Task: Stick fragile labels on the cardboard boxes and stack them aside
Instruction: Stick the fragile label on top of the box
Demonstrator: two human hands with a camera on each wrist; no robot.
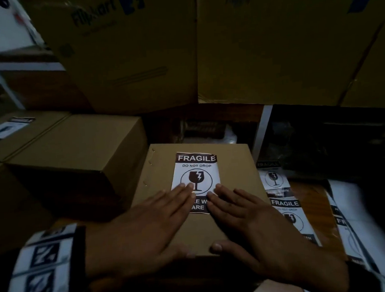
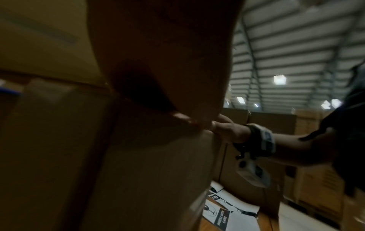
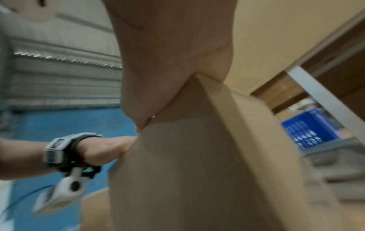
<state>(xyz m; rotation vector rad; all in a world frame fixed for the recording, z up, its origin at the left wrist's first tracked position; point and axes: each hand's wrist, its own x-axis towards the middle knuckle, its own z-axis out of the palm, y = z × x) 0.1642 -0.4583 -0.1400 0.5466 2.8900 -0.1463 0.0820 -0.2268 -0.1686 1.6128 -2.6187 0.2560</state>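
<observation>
A small brown cardboard box (image 1: pixel 235 166) sits in front of me with a white and black FRAGILE label (image 1: pixel 196 168) on its top. My left hand (image 1: pixel 159 212) and right hand (image 1: pixel 242 212) lie flat side by side on the label's lower half, fingers straight, covering part of its bottom text. Both thumbs reach the box's near edge. In the left wrist view my palm (image 2: pixel 168 62) rests on the box (image 2: pixel 148 171), with the right hand (image 2: pixel 227 129) at its top edge. The right wrist view shows the box (image 3: pixel 197 171) and the left hand (image 3: pixel 106 150) beside it.
Spare fragile labels (image 1: pixel 284 205) lie on the surface just right of the box. A closed brown box (image 1: pixel 75 147) stands at the left, with a labelled box (image 1: pixel 7 128) beyond it. Large printed cartons (image 1: pixel 127 60) form a wall behind.
</observation>
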